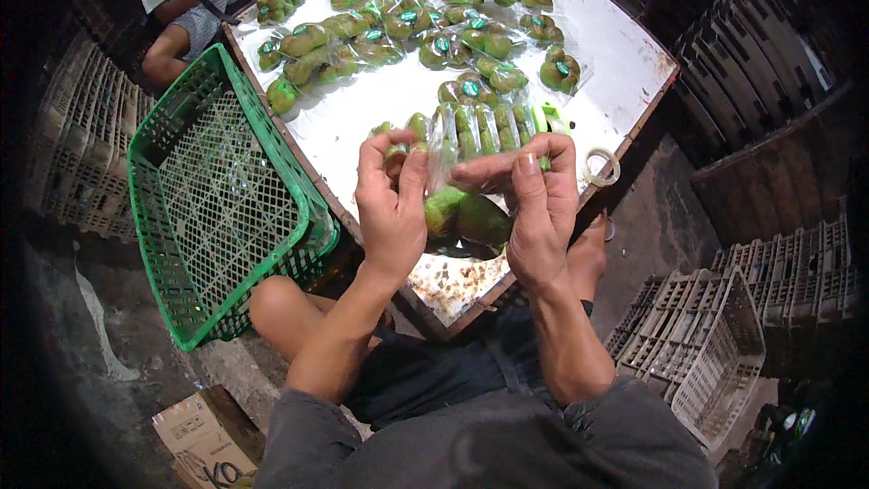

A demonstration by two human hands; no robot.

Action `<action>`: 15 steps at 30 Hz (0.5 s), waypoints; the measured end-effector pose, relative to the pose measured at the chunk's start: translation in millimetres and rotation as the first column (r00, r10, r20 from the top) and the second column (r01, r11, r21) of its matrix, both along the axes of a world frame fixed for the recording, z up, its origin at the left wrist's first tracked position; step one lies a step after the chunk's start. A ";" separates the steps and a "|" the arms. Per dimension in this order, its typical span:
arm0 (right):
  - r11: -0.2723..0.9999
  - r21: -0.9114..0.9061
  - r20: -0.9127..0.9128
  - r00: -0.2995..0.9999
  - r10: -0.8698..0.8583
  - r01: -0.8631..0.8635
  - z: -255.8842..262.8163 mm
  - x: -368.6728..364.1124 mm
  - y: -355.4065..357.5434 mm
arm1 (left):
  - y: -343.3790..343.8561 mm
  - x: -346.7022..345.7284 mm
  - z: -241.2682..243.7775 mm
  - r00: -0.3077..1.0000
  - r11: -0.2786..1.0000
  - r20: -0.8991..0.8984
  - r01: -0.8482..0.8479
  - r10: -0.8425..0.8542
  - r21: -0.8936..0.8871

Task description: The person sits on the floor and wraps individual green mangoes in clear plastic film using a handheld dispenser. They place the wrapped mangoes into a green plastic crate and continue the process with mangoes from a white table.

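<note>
Both hands are raised over the near corner of a white table (461,278). Between them, a clear plastic bag (441,153) is pinched at its gathered top. My left hand (394,200) grips one side with thumb and curled fingers. On the other side, my right hand (543,204) pinches the plastic, its index finger pointing left. Large green-brown fruits (468,217) hang below, partly hidden by the hands. Just beyond lies a row of bagged green fruits (485,129), beside a lime-green tape dispenser (551,117).
Many bagged fruits with green stickers (407,17) cover the table's far part. A tape roll (601,168) lies at the right edge. Green plastic crates (217,217) stand left, pale crates (706,346) right, and a cardboard box (210,438) below left. Another person (197,0) sits far left.
</note>
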State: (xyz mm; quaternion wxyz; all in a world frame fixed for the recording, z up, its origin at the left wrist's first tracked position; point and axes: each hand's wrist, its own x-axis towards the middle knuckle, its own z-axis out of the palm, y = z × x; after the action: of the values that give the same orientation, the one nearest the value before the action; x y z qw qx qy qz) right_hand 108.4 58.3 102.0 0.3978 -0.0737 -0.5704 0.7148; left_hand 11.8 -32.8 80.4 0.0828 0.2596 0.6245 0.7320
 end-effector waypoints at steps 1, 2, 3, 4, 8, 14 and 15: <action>1.000 -0.023 0.012 1.000 -0.011 0.012 1.4 0.2 -0.8 | 1.3 -2.2 -1.5 0.951 0.982 -0.251 -0.159 0.179 0.101; 0.999 -0.047 0.025 0.999 -0.023 0.024 2.7 0.2 -1.5 | 3.0 -4.5 -4.4 0.810 0.931 -0.463 -0.279 0.361 0.237; 0.997 -0.065 0.036 0.999 -0.032 0.034 3.8 -1.1 -1.6 | 6.9 -1.8 -6.8 0.773 0.909 -0.490 -0.274 0.403 0.314; 0.997 -0.072 -0.001 1.000 0.012 -0.012 4.4 -2.4 -1.9 | 10.9 1.0 -9.1 0.732 0.882 -0.515 -0.266 0.447 0.388; 0.995 0.094 0.092 0.994 -0.053 0.044 0.1 -6.6 2.3 | -12.3 20.7 3.3 0.977 0.984 -0.205 0.016 -0.053 -0.179; 0.501 0.829 -0.025 0.911 -0.411 0.249 -28.6 -7.1 -7.8 | -6.1 -1.0 -4.0 0.912 0.983 0.379 0.112 -0.159 0.143; 0.521 0.831 0.056 0.904 -0.424 0.193 -33.7 -10.7 -14.2 | -7.0 1.1 -5.9 0.898 0.981 0.413 0.092 -0.155 0.169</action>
State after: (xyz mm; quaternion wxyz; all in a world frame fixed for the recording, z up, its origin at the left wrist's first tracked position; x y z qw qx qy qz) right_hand 97.7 44.0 68.3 0.4323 -0.0752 -0.8550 0.2765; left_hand 12.9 -39.8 74.5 0.2438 0.1391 0.5190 0.8074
